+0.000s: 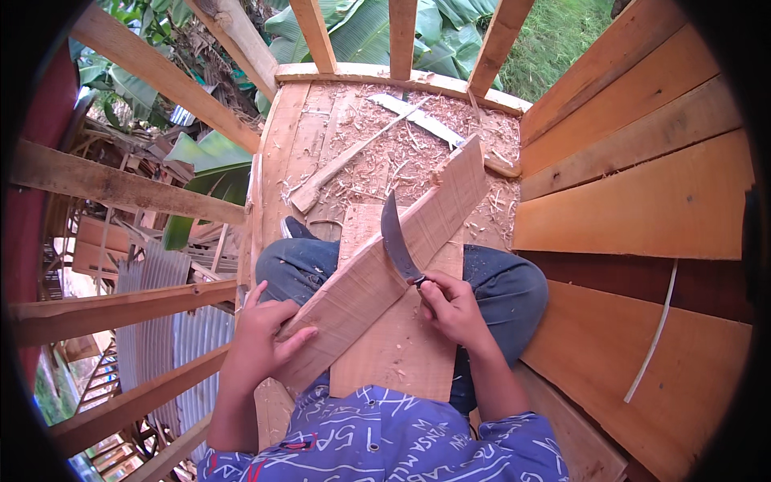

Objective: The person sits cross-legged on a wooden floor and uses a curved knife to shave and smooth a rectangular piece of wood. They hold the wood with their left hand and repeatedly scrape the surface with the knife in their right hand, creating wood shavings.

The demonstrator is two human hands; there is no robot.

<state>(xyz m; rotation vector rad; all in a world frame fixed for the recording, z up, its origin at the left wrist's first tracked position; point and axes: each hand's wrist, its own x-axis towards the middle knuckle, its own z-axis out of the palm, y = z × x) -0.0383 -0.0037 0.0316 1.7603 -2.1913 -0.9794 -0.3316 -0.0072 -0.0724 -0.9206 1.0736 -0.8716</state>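
My right hand (pixel 453 308) is closed around the handle of a curved knife (pixel 393 237). Its dark blade points up and away, its flat lying over the face of a long wooden plank (pixel 353 301). The plank slants from near left to far right across my lap, above a wider board (pixel 405 353). At the plank's near left edge is my left hand (pixel 269 331), its thumb on the face and its index finger stretched out. The other left fingers bend over the edge and are partly hidden. Most of the knife handle is hidden in my right fist.
Wood shavings (pixel 365 120) cover the plank floor ahead. A tapered wooden stick (pixel 345 167) crosses a long pale blade (pixel 418 116) there. Wooden slats (pixel 128 183) rail the left side and front; a board wall (pixel 634 193) stands at right.
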